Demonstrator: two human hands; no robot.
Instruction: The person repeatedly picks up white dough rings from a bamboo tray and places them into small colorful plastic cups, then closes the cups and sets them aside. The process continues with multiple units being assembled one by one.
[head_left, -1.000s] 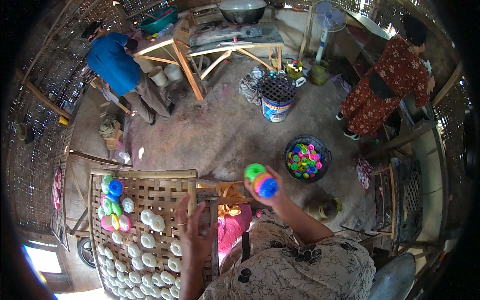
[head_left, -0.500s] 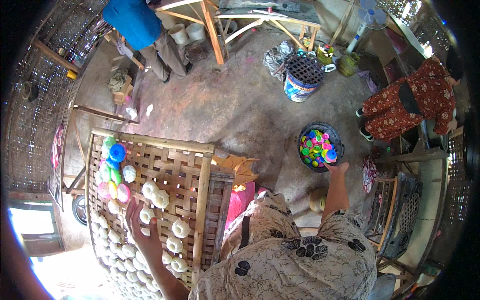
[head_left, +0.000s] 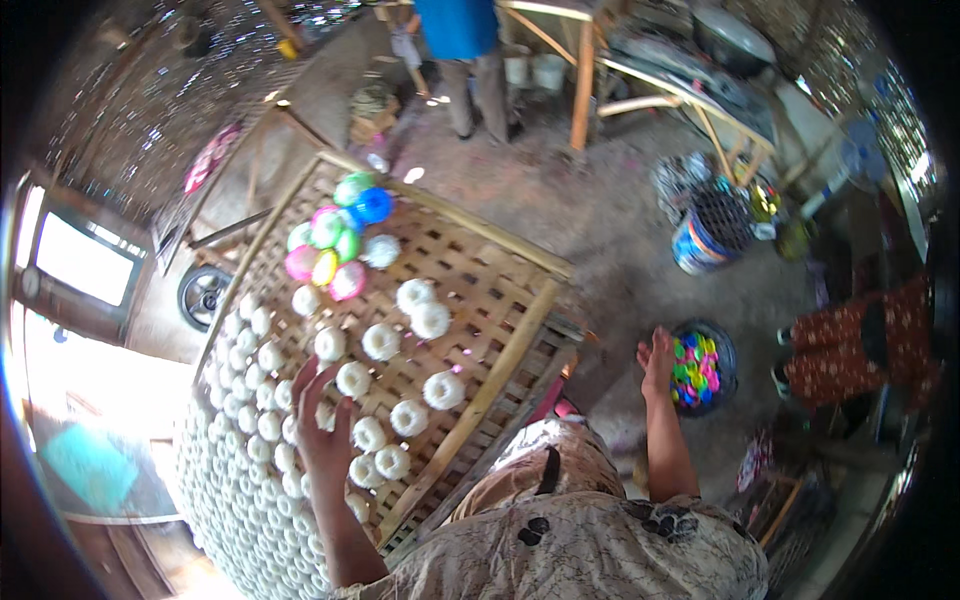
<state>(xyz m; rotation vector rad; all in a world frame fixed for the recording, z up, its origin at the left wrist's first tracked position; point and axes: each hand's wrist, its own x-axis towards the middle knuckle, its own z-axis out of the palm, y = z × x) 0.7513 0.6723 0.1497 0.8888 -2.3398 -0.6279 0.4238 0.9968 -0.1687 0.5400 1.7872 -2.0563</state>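
My left hand (head_left: pixel 322 410) is low over a woven bamboo rack (head_left: pixel 500 262), its thumb and fingers apart. A white ring-shaped piece (head_left: pixel 326 414) shows between them; whether I touch it I cannot tell. More white ring-shaped pieces (head_left: pixel 443 390) lie around the hand, packed closely toward the near left. Beyond them on the rack is a cluster of green, pink, yellow and blue cup-like moulds (head_left: pixel 326 228). My right hand (head_left: pixel 655 362) is raised with its fingers spread and nothing visible in it. It is beside a dark basin (head_left: pixel 731 375) holding small bright plastic moulds (head_left: pixel 694 368).
A blue-and-white bucket (head_left: pixel 695 248) with a dark grate on top stands on the floor ahead. A person in a blue top (head_left: pixel 457 30) stands beyond the rack. Another, in a red-brown patterned garment (head_left: pixel 840 350), is at the right. A wooden bench (head_left: pixel 690 95) stands at the back.
My view has swung left, so the rack sits farther right in the picture. My right hand has drawn from the basin's near edge to its left side. The left hand remains over the rack.
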